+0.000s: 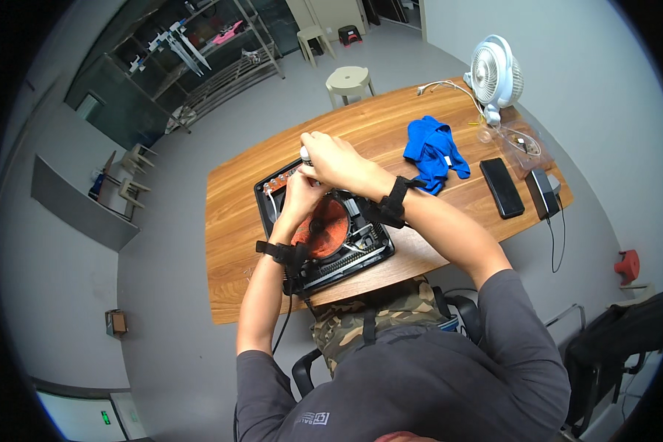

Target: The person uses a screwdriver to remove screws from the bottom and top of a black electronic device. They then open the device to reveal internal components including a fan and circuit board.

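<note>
An opened induction cooker (pixel 323 227) lies in its black casing, showing a round orange coil and circuit parts. Over its far left part, my right hand (pixel 337 160) is closed around an upright white-handled screwdriver (pixel 306 155); its shaft and tip are hidden. Just below and touching it, my left hand (pixel 302 194) is closed with fingers pinched low at the tool; what they grip is hidden. White wires (pixel 272 200) run along the casing's left side. Black straps circle both wrists.
The wooden table (pixel 236 214) holds a blue cloth (pixel 435 151), a black phone (pixel 502 188), a black power adapter (pixel 542 194) with cables, and a white fan (pixel 495 74) at the far right. A stool (pixel 349 79) stands beyond the far edge.
</note>
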The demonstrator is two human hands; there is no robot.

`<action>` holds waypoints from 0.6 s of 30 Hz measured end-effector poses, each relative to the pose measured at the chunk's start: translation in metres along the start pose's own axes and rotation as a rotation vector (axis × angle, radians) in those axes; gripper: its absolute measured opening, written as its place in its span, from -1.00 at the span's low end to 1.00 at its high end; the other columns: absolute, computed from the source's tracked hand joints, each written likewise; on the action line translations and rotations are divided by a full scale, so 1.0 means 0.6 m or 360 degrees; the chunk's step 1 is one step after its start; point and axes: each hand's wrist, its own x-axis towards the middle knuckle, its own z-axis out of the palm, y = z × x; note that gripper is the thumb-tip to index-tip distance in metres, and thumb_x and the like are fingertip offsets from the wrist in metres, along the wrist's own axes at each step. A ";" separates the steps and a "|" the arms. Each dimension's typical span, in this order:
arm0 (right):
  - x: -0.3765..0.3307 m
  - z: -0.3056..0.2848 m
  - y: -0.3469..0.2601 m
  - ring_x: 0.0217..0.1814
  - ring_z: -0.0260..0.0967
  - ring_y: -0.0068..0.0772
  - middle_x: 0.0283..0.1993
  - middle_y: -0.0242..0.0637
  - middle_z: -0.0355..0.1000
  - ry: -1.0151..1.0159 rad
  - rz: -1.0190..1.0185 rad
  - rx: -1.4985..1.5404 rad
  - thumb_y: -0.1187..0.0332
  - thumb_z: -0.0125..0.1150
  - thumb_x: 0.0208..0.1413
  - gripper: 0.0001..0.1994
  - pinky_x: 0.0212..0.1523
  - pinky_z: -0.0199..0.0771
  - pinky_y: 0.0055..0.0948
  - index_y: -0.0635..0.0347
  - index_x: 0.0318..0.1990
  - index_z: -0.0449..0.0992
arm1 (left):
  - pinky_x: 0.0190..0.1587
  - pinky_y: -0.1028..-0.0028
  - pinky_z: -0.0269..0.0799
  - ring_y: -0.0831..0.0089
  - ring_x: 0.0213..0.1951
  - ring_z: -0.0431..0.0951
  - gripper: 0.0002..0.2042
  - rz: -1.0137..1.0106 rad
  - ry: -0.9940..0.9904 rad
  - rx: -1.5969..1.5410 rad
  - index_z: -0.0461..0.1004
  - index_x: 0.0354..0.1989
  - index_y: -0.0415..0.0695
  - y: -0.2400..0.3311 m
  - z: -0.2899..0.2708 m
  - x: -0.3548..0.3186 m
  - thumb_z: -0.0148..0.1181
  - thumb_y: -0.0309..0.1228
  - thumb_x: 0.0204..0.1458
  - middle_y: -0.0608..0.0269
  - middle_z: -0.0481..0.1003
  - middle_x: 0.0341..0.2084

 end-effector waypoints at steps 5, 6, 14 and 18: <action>0.001 -0.003 -0.006 -0.07 0.53 0.21 -0.14 0.11 0.50 -0.0019 -0.0053 -0.0082 0.41 0.34 -0.02 -0.62 -0.08 0.59 0.03 0.33 -0.08 0.35 | -0.11 0.32 0.54 0.29 -0.18 0.64 -0.61 0.0196 0.0037 -0.0258 0.50 -0.04 -0.32 -0.015 0.005 -0.007 0.44 -0.38 0.02 -0.02 0.64 -0.19; 0.001 -0.002 -0.008 -0.08 0.54 0.22 -0.14 0.12 0.51 0.0026 -0.0054 -0.0108 0.40 0.34 -0.02 -0.61 -0.09 0.59 0.03 0.33 -0.07 0.34 | -0.11 0.32 0.54 0.29 -0.20 0.65 -0.62 0.0242 0.0041 -0.0262 0.50 -0.05 -0.33 -0.018 0.004 -0.011 0.45 -0.38 0.02 -0.02 0.64 -0.21; -0.004 -0.006 -0.004 -0.13 0.56 0.32 -0.20 0.17 0.54 -0.0024 0.0076 -0.0043 0.38 0.33 0.04 -0.59 -0.15 0.63 0.05 0.36 -0.04 0.29 | -0.15 0.27 0.56 0.20 -0.23 0.71 -0.68 0.0090 0.0178 0.0062 0.54 -0.16 -0.28 0.015 0.009 -0.010 0.44 -0.34 0.00 -0.01 0.67 -0.31; -0.004 -0.007 -0.016 -0.11 0.54 0.35 -0.15 0.20 0.52 -0.0074 0.0142 -0.0072 0.43 0.31 0.01 -0.58 -0.13 0.60 0.09 0.36 -0.02 0.28 | -0.12 0.24 0.56 0.12 -0.22 0.70 -0.70 0.0131 0.0305 0.0190 0.53 -0.18 -0.27 -0.007 0.017 0.003 0.42 -0.33 0.01 -0.04 0.66 -0.30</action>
